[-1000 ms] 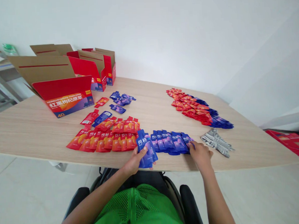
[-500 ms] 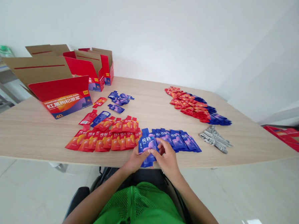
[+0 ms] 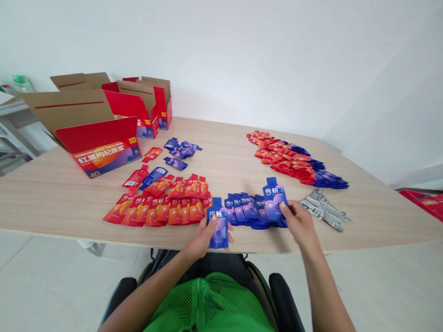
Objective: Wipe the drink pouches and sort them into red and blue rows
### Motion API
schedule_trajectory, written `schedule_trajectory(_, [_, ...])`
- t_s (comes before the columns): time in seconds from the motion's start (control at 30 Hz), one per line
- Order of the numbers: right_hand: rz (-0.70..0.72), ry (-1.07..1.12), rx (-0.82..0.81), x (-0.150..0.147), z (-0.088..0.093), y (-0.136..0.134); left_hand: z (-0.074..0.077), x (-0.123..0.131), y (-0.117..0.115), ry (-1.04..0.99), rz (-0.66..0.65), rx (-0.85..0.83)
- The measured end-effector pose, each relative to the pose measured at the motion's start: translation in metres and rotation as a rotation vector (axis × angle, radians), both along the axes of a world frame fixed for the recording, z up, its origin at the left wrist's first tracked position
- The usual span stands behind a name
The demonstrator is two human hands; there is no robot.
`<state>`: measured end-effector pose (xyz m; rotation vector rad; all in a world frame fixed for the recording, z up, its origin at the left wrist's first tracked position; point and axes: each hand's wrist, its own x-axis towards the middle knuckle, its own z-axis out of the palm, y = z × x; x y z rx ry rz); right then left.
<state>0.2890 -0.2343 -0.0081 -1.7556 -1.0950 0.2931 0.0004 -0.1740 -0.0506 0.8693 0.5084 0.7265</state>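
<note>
My left hand grips a blue pouch upright at the table's front edge, thumb on its face. To the right, my right hand pinches another blue pouch by its side, above the right end of a row of blue pouches. Left of my left hand lie overlapping rows of red pouches. A few loose blue pouches rest farther back, and a single blue pouch lies back side up beside a red one.
Open red cartons stand at the back left of the wooden table. Heaped red pouches and blue pouches lie at the right. Striped gloves are near the right front. Another red box is at the far right.
My hands have moved apart. The right one has gone right, over the blue row, with a blue pouch, while the left keeps a blue pouch near its former spot. The view has shifted slightly.
</note>
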Motion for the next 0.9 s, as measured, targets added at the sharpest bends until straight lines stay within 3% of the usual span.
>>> schedule_trajectory(0.13, [-0.073, -0.083, -0.143, 0.052, -0.015, 0.004, -0.002, 0.001, 0.003, -0.016, 0.029, -0.029])
schedule_trajectory(0.23, [-0.120, -0.115, -0.202, 0.065, -0.030, 0.005, -0.004, -0.001, 0.004, -0.031, -0.069, -0.065])
schedule_trajectory(0.37, [-0.174, -0.237, -0.258, 0.065, -0.038, 0.004, -0.004, -0.003, 0.005, -0.051, -0.172, -0.108])
schedule_trajectory(0.67, [-0.240, -0.660, -0.576, 0.046, -0.022, -0.001, 0.001, -0.002, 0.003, 0.022, -0.045, -0.042])
schedule_trajectory(0.77, [-0.259, -0.692, -0.476, 0.025, -0.008, -0.003, -0.003, -0.001, 0.002, 0.019, -0.010, -0.034])
schedule_trajectory(0.83, [-0.159, -0.579, -0.302, 0.000, -0.002, -0.005, -0.011, 0.001, 0.002, 0.016, 0.059, -0.065])
schedule_trajectory(0.9, [0.028, -0.358, -0.156, -0.036, 0.000, -0.009, -0.020, 0.004, 0.003, 0.006, 0.196, -0.098])
